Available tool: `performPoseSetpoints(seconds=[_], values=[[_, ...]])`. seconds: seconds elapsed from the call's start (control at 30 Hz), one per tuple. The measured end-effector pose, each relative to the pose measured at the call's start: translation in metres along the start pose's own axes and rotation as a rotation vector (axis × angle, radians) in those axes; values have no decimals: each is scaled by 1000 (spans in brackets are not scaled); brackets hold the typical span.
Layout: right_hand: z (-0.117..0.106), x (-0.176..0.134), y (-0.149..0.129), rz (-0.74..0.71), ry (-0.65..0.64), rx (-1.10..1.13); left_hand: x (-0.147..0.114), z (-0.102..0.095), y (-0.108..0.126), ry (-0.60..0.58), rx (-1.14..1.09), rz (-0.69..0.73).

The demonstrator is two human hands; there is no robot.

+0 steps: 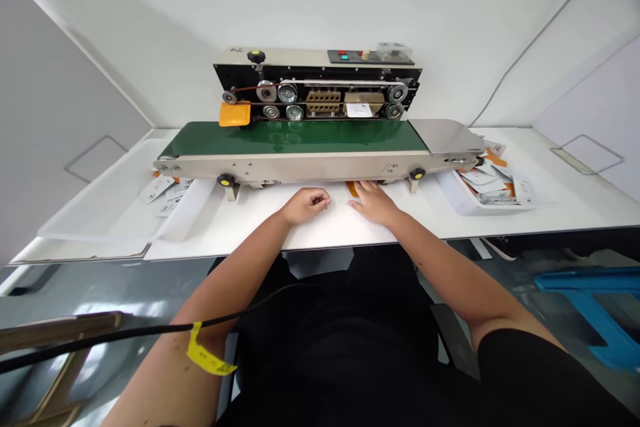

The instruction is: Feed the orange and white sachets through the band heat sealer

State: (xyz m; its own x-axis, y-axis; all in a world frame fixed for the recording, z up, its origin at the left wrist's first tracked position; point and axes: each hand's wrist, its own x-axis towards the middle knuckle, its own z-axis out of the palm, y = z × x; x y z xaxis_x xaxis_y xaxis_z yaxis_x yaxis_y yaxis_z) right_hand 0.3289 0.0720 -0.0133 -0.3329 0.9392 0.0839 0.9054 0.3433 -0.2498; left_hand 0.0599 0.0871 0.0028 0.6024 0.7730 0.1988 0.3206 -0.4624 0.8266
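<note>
My left hand (305,206) rests on the white table in front of the sealing machine, its fingers curled in with nothing visible in them. To its right, my right hand (374,203) lies with fingers stretched forward, the tips at the machine's lower edge. Those fingers touch an orange packet (352,188), partly hidden under the hand and the machine. Above both hands runs the green conveyor belt (300,139) of the band sealer (315,165). An orange sachet (235,114) hangs at the sealer's left end, and a white sachet (359,109) sits in its rollers toward the right.
A translucent bin (100,227) with several sachets (159,188) stands on the left. At the right, a white box (465,203) holds a pile of sachets (487,180). A black cable with a yellow tag (207,353) crosses my left arm. A blue stool (590,280) is at the lower right.
</note>
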Motion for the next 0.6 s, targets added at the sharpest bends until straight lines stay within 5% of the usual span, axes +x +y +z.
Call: performPoseSetpoints(seconds=[0.33,0.47,0.6], values=[[0,45,-3,195,3,-43,2,0,-4,-1,56,40],[-2,43,-8,84,-38,-67,2,-2,-3,57,189,137],[1,21,-16,-194,-31,-33,3,-3,-2,98,306,292]])
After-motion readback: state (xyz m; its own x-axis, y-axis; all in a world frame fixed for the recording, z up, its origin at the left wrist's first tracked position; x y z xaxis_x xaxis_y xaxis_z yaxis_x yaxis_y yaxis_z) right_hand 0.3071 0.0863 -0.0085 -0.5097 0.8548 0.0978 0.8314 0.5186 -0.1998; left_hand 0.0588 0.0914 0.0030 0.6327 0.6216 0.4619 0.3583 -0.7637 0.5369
